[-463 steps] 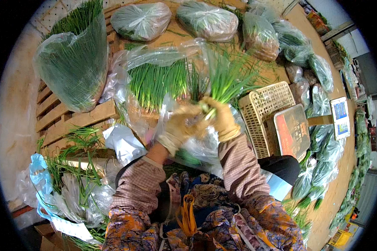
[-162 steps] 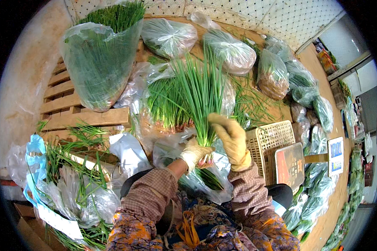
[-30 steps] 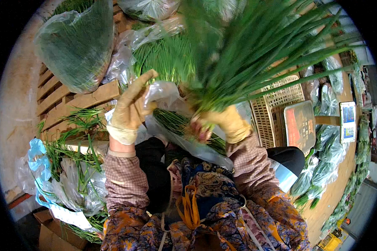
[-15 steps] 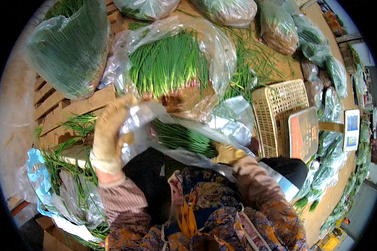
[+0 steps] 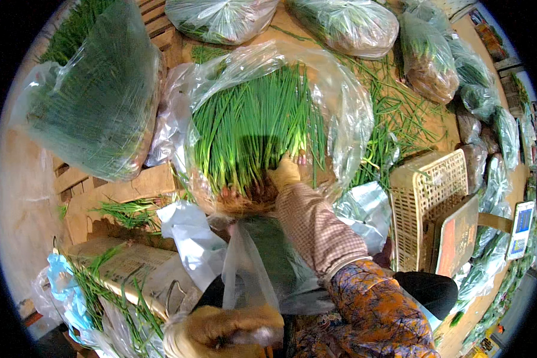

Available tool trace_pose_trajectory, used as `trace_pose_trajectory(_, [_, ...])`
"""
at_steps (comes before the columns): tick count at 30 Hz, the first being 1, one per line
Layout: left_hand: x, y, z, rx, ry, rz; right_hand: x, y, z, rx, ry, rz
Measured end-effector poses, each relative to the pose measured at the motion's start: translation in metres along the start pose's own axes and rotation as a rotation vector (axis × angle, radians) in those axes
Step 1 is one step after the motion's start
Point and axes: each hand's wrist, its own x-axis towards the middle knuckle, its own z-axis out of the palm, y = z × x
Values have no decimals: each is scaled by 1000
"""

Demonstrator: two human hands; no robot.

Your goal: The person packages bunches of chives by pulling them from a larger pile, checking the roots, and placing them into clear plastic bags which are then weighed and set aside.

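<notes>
A large open clear plastic bag (image 5: 352,125) lies spread ahead of me, with a thick layer of spring onions (image 5: 244,125) in it, green tops pointing away and roots toward me. My right hand (image 5: 285,173), in a tan glove, reaches in at the root end, its fingers closed around some stalks and partly hidden among them. Low in front of my body is my gloved left hand (image 5: 227,331), blurred, with its fingers curled; what they hold is hard to see. Between my knees hangs another clear bag (image 5: 250,268) with dark green showing through it.
A beige plastic basket (image 5: 426,191) and a scale with a lit display (image 5: 521,230) stand at right. Filled bags of spring onions (image 5: 95,101) lie at left, and more (image 5: 346,27) at the back. Loose green stalks (image 5: 400,107) litter the cardboard. A blue bag (image 5: 62,280) hangs at left.
My right hand has moved from the bag at my lap forward to the onions' root end. My left hand has dropped back toward my body. The view has shifted.
</notes>
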Motion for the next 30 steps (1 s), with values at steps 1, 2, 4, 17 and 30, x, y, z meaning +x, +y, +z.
trace_pose_trajectory(1, [2, 0, -1, -52, 1, -18, 11, -8, 10, -70, 74, 150])
trace_pose_trajectory(2, [10, -1, -6, 19, -36, 79, 24, -8, 13, -51, 138, 270])
trace_pose_trajectory(4, [18, -8, -15, 147, -74, 261, 26, -36, 15, -6, 238, 476])
trace_pose_trajectory(17, [24, -6, -4, 103, -18, 201, -17, 23, -95, 982, -268, 34])
trace_pose_trajectory(30, [59, -2, 31, -533, 618, 447, -93, 114, -142, 2003, -299, 173])
